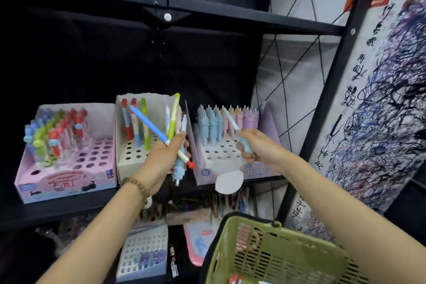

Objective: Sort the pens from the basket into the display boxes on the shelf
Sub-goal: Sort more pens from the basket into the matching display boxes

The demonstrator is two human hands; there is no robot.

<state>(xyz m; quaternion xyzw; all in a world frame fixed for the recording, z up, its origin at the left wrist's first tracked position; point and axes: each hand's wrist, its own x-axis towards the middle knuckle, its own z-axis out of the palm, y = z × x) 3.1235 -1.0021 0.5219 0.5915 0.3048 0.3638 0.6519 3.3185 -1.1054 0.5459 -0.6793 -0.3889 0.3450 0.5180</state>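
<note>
The left hand [161, 157] is closed round a bunch of pens [172, 120] fanned toward twelve o'clock. This looks like a reserve, so each pen can be drawn off without a trip back to the basket [253, 219] at five o'clock. The right hand [260, 147], at three o'clock of the left and apart from it, pinches a single pale blue pen [231, 119], its free end tilted toward eleven o'clock. It hovers over the lilac box [205, 172], whose back rows hold similar pastel pens, and that match seems the reason. The white box [129, 168] sits behind the left hand and the pink box [69, 182] at nine o'clock, all side by side on the shelf [57, 210].
</note>
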